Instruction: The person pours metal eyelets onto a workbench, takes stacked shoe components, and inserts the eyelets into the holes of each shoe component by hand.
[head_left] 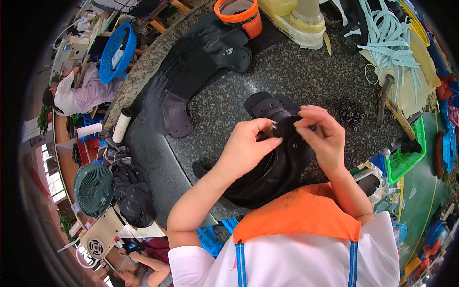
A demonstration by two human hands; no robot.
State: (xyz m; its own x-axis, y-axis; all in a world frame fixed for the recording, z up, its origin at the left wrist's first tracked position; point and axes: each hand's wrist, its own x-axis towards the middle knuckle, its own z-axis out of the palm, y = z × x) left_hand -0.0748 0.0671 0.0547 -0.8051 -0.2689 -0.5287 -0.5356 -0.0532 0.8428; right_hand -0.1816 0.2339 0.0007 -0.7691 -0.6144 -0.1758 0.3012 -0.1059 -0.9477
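1. Mid-frame, the left grip pinched the black piece.
2. The right grip was narrow; its contents, I couldn't tell.
3. Hand-fitting seemed underway; the next move called for alignment at a hole.

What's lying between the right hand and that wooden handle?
Lots of tiny dark rings lie scattered on the speckled table there; the head view shows it.
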